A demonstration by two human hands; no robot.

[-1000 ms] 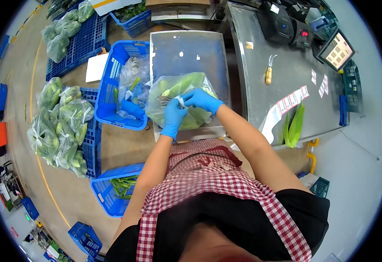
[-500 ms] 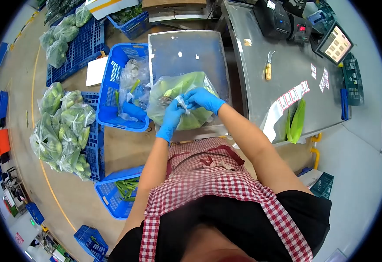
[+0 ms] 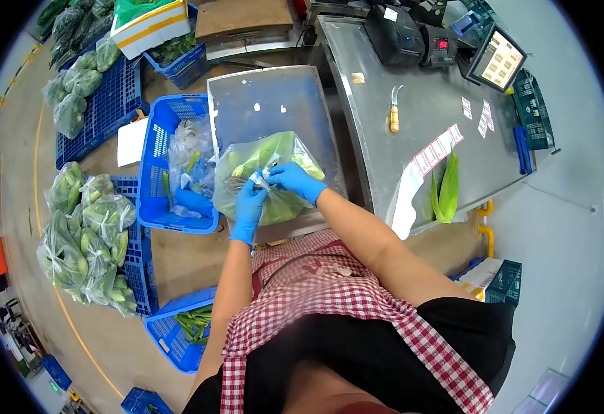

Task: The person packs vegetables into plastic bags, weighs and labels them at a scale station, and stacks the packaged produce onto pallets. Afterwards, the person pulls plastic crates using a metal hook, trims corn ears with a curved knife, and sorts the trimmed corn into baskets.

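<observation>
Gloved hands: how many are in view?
2: the left hand and the right hand, both at the gathered top of the clear bag. I see no others.

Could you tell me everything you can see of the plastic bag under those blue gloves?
The plastic bag looks thin, see-through and slightly cloudy, with wrinkled sides. Long green produce shows inside. It lies plump on the near part of a flat, blue-grey surface. Its gathered, whitish neck is on top, pinched by the gloved left hand and right hand; whether it is tied I cannot tell.
</observation>
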